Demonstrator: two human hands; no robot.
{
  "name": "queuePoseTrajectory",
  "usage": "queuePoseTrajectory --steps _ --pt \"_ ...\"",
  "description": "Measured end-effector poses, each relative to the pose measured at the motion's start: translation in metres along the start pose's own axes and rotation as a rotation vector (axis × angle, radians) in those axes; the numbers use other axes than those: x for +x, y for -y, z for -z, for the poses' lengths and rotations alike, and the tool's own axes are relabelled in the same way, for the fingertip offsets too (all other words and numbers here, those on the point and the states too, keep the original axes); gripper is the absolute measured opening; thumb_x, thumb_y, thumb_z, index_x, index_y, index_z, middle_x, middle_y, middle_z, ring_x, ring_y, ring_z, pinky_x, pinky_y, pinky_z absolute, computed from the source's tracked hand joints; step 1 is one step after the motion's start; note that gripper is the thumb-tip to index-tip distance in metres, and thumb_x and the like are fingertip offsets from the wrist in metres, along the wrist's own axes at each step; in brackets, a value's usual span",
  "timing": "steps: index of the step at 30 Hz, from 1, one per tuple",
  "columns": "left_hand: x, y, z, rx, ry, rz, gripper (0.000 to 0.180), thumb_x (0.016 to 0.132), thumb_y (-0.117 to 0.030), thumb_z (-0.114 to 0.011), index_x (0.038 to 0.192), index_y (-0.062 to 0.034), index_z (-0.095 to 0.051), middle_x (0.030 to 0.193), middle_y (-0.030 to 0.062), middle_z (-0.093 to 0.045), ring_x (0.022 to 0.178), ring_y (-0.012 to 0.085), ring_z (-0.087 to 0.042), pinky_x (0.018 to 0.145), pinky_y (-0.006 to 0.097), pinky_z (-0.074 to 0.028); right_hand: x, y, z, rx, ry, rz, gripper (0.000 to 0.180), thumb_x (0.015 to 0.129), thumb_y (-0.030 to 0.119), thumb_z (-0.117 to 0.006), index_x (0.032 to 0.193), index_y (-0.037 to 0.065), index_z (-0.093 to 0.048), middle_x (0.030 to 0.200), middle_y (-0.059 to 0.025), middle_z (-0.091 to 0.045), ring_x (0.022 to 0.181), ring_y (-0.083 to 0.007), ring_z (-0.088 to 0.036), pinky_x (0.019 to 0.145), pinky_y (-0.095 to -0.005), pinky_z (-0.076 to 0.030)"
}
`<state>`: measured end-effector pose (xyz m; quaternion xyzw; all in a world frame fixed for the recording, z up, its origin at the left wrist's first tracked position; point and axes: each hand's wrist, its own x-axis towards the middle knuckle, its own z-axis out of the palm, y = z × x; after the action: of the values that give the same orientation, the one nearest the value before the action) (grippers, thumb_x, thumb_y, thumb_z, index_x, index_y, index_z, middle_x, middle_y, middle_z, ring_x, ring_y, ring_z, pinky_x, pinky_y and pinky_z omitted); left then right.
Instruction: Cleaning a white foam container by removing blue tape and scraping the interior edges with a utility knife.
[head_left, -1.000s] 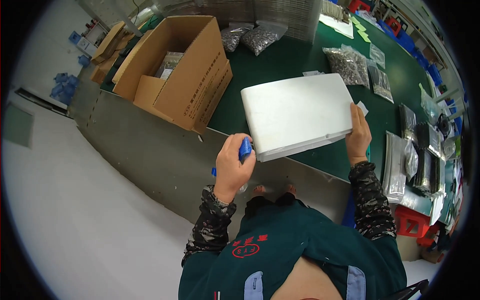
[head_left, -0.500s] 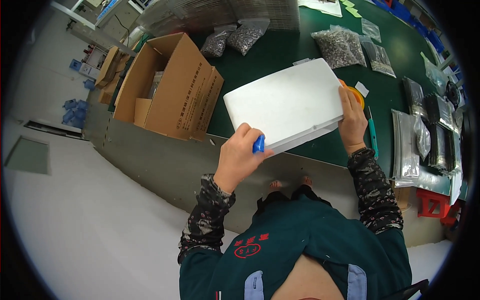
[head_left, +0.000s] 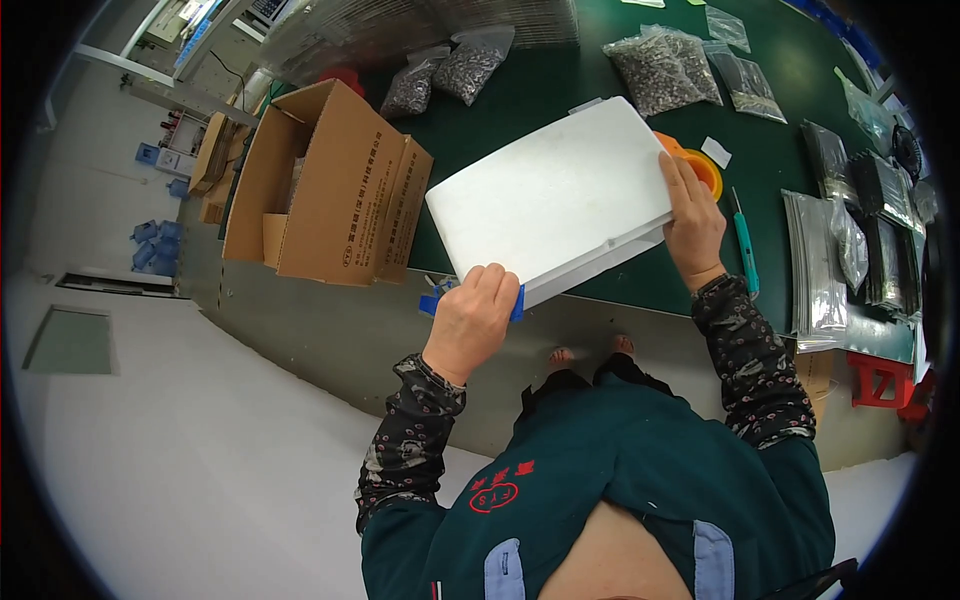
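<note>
A white flat box (head_left: 550, 190) is tilted above the near edge of the green table. My right hand (head_left: 695, 225) grips its right end, fingers over the top edge and thumb hidden behind. Against the box's near left corner is my left hand (head_left: 472, 318), its fingers curled round a blue tool (head_left: 428, 304). Blue parts of that tool stick out on both sides of the fist, and its kind is mostly hidden by my fingers. Just beyond my right fingertips lies an orange ring-shaped roll (head_left: 708, 172), partly behind the box. A teal-handled screwdriver (head_left: 746, 250) rests right of my right hand.
An open cardboard carton (head_left: 335, 190) stands at the left table edge. Bags of small grey parts (head_left: 660, 72) lie at the back of the green table (head_left: 560, 90). Stacks of flat plastic-wrapped pieces (head_left: 815, 265) occupy the right side. A red stool (head_left: 880, 380) stands under it.
The blue tool has turned in my left hand, so more of it shows to the left of the fist. The left hand has moved slightly down; the right hand still grips the box.
</note>
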<state>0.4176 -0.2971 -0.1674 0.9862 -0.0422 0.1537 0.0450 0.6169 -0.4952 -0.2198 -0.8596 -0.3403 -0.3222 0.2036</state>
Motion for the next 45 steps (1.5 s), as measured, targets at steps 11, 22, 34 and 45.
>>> queuePoseTrajectory --steps 11,22,34,45 --pt "0.0 0.018 0.004 -0.49 -0.1 0.287 0.013 0.077 0.0 -0.058 0.082 0.0002 -0.045 0.077 0.0123 -0.049 0.066 0.0294 -0.05 0.059 0.032 -0.042 -0.001 0.0 -0.001 0.037 -0.005 0.008 0.055 0.065 -0.009 -0.059 0.118 0.005 -0.052 0.11 -0.0116 -0.057 0.082 -0.0225 -0.059 0.073 -0.0287 -0.049" --pt "-0.048 0.014 -0.019 -0.707 -0.558 0.851 0.008 0.088 -0.009 -0.05 0.088 -0.002 -0.053 0.071 0.0046 -0.052 0.064 0.0128 -0.049 0.059 0.025 -0.041 0.005 -0.005 0.023 0.163 0.307 -0.058 0.062 0.063 -0.006 -0.056 0.123 0.006 -0.045 0.125 -0.014 -0.045 0.108 -0.0297 -0.048 0.091 -0.0352 -0.041" --pt "-0.053 0.012 -0.053 -1.021 -0.469 1.012 0.02 0.089 -0.02 -0.05 0.088 -0.0008 -0.055 0.076 0.0101 -0.059 0.07 0.0187 -0.057 0.065 0.028 -0.043 0.045 0.097 0.022 0.333 0.573 0.442 0.055 0.073 0.028 -0.066 0.122 0.012 -0.047 0.135 -0.0181 -0.032 0.13 -0.0349 -0.021 0.104 -0.0517 -0.017" --pt "-0.102 0.012 -0.117 -1.265 -0.475 1.137 0.026 0.09 -0.025 -0.048 0.08 -0.0013 -0.049 0.062 0.0073 -0.052 0.055 0.0159 -0.049 0.054 0.027 -0.039 0.057 0.088 0.024 0.346 0.376 0.384 0.053 0.074 -0.012 -0.046 0.124 0.005 -0.045 0.128 -0.0165 -0.043 0.122 -0.0299 -0.037 0.1 -0.041 -0.03"
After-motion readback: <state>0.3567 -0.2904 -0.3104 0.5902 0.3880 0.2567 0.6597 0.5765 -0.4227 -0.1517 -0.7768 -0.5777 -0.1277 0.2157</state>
